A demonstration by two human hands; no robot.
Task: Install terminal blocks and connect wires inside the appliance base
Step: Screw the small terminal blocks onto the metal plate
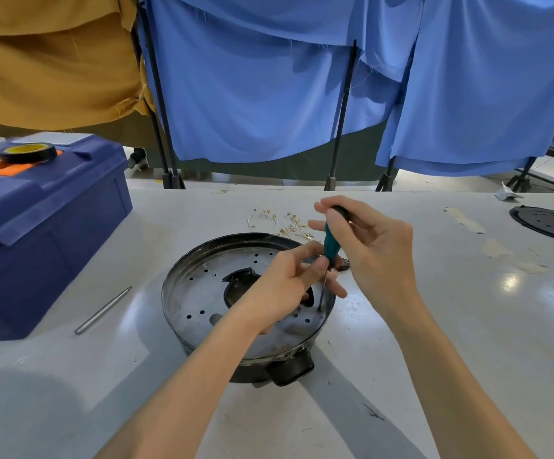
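Pale desk [451, 342], blue curtains behind. One appliance base [202, 293] is set at frame centre, open side up. One screwdriver [331, 241] is held nearly upright just inside its right rim, tip down, handle tilted toward upper right. The handle is gripped by the right hand [368, 246]. The shaft is pinched by the left hand [285, 283], nearer the tip. One small black block [344, 266] is seen just beyond the rim, kind unclear. One wire bundle [288, 223] lies behind. One blue toolbox [43, 226] is at left.
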